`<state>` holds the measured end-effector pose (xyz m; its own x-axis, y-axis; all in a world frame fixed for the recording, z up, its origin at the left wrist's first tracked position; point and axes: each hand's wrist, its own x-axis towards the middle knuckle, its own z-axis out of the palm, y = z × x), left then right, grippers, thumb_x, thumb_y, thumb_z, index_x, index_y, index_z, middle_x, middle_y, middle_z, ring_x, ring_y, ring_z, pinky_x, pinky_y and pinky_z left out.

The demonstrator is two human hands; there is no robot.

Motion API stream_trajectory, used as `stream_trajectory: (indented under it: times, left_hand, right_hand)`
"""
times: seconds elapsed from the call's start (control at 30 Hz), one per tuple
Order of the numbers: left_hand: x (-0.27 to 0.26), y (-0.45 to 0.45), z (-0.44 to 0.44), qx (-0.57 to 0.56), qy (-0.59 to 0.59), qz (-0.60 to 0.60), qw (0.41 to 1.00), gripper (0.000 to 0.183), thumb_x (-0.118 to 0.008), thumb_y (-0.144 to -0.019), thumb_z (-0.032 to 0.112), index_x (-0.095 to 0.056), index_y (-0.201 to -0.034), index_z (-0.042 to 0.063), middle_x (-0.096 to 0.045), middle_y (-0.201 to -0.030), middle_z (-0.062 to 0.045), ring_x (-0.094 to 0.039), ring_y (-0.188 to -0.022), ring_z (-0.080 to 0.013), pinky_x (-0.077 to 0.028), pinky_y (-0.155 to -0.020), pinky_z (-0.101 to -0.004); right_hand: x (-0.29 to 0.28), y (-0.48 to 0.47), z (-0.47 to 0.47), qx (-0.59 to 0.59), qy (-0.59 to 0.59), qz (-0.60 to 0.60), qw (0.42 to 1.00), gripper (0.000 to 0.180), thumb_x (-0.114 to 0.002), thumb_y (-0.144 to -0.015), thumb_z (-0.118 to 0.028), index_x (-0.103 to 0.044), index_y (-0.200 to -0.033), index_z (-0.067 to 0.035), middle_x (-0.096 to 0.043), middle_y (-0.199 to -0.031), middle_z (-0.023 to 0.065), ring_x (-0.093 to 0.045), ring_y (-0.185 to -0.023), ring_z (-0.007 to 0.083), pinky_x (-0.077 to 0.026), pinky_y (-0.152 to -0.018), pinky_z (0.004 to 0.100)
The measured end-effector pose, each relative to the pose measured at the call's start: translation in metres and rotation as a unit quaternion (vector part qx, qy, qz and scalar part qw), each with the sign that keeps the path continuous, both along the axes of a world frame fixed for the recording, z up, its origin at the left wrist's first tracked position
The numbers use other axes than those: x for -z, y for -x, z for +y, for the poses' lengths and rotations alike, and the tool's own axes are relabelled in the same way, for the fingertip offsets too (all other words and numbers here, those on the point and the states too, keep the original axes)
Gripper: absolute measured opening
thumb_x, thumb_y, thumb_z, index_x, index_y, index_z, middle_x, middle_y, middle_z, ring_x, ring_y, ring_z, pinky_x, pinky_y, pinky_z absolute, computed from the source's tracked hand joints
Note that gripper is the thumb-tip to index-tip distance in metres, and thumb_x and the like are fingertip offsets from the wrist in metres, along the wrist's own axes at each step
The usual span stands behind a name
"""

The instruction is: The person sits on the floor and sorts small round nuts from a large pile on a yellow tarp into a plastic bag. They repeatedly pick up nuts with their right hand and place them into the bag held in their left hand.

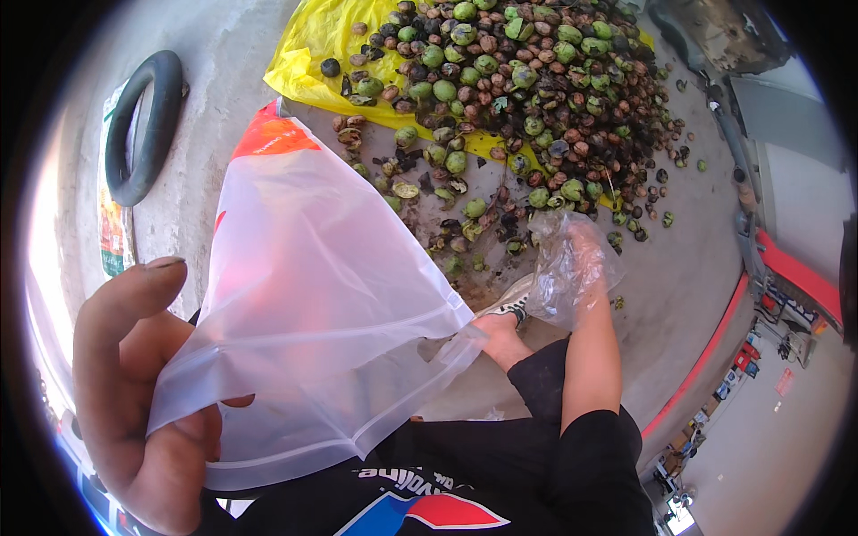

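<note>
My left hand [161,375] grips the mouth edge of a large translucent plastic bag [315,248] with a red printed corner. The bag hangs spread over my lap and slopes forward to the floor. My right hand, in a clear plastic glove or bag [563,288], reaches down beside the front edge of a walnut pile [496,74]. Glare and creased plastic hide its fingers, so its grip cannot be made out. Brown-shelled walnuts, green-husked ones [444,90] and blackened husks make up the heap.
Beneath the pile lies a yellow plastic sheet [335,50]. Loose walnuts and husk pieces [472,228] are scattered near my shoe [513,298]. A black inner tube [171,100] rests on the concrete floor at left. Boxes and tools [737,362] line the right side.
</note>
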<state>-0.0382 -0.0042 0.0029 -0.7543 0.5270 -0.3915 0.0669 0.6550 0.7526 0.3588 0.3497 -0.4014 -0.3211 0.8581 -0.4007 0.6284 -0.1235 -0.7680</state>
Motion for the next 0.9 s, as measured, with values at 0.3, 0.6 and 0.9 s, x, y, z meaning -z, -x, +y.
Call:
stream_trajectory:
  times: [0.3,0.6,0.9]
  left_hand:
    - [0.010,-0.003,-0.004,0.023,-0.027,0.046,0.998,0.075,-0.052,-0.081,0.040,-0.039,-0.144,0.002,-0.064,-0.082,-0.009,-0.053,-0.053,-0.0089,-0.038,-0.048,-0.0189]
    - [0.003,-0.003,-0.003,-0.006,0.020,-0.003,1.000,0.071,-0.054,-0.081,0.036,-0.038,-0.142,0.004,-0.064,-0.079,-0.008,-0.057,-0.054,-0.0123,-0.041,-0.050,-0.0221]
    - [0.024,0.004,-0.032,0.037,-0.086,0.027,0.995,0.072,-0.054,-0.087,0.042,-0.033,-0.144,0.003,-0.064,-0.080,-0.010,-0.061,-0.058,-0.0138,-0.047,-0.054,-0.0243]
  right_hand:
    - [0.014,0.032,-0.024,-0.125,-0.283,-0.315,0.897,0.024,-0.062,-0.091,-0.022,-0.068,-0.106,-0.004,-0.071,-0.094,0.0196,-0.068,-0.088,0.0349,-0.054,-0.078,0.0416]
    - [0.008,0.151,-0.076,-0.224,-0.085,-0.456,0.857,0.068,-0.071,-0.078,-0.046,-0.051,-0.138,-0.019,-0.049,-0.139,0.0220,-0.057,-0.120,0.0403,-0.050,-0.095,0.0496]
    - [-0.013,0.074,-0.049,0.153,0.292,0.181,0.927,0.050,-0.071,-0.083,-0.012,-0.052,-0.129,-0.003,-0.064,-0.108,0.0076,-0.065,-0.095,0.0238,-0.055,-0.080,0.0377]
